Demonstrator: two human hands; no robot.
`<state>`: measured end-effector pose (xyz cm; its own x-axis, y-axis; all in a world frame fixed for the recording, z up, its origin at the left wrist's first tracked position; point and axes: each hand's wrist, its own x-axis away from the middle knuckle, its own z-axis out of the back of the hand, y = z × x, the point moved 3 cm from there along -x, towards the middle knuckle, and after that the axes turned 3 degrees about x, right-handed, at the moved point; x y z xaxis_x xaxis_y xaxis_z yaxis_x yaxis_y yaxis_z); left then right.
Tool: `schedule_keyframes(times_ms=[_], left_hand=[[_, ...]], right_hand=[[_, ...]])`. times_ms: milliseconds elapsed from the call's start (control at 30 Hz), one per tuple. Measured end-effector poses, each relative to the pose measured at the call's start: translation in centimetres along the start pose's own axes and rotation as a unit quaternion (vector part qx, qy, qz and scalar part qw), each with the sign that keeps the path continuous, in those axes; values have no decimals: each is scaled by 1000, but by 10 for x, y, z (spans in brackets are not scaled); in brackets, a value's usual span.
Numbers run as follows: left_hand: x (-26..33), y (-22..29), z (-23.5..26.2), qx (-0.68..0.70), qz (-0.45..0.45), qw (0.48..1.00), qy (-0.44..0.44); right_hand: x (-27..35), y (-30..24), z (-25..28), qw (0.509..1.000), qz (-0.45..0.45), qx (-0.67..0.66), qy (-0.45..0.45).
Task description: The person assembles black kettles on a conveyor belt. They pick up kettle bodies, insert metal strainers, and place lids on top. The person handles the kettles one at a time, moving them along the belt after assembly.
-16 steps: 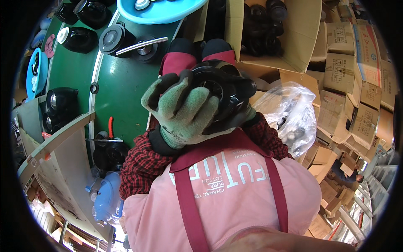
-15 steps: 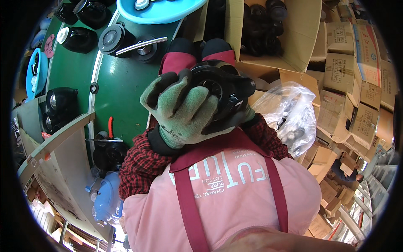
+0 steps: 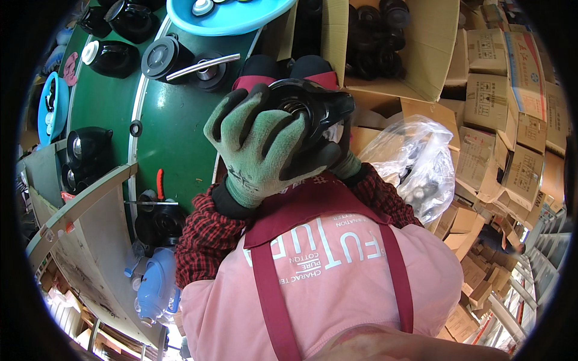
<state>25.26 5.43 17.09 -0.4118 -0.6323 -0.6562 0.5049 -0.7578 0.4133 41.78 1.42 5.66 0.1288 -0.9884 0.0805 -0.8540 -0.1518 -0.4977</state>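
A glossy black spouted part (image 3: 331,109) with a round opening is held up in front of my chest, above my lap. My left hand (image 3: 256,147), in a green knit glove with dark fingertips, wraps its near left side, fingers curled over the rim. On the other side my right hand (image 3: 347,163) wears the same kind of glove and grips the part from the right. Most of its fingers are hidden behind the part. Inside the opening a ring-shaped edge shows, but details are too dark to tell.
Left is a green worktable (image 3: 174,126) with a black lidded jar (image 3: 164,57), a metal tube (image 3: 208,66) and a black pot with white cap (image 3: 111,58). A blue basin (image 3: 232,25) sits ahead. An open carton (image 3: 421,66) holds black parts; beside it lies a clear plastic bag (image 3: 421,162).
The black part has tilted and shifted slightly left, showing more of its round opening. My left hand has turned a little with it, and both hands keep their hold.
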Motion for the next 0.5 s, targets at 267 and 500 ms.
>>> schedule_keyframes(times_ms=[267, 500], left_hand=[[-2, 4, -1, 11, 4, 1000, -2], [-20, -20, 33, 323, 266, 907, -54]], right_hand=[[7, 19, 32, 998, -51, -6, 22], [-2, 10, 24, 989, 19, 109, -98]])
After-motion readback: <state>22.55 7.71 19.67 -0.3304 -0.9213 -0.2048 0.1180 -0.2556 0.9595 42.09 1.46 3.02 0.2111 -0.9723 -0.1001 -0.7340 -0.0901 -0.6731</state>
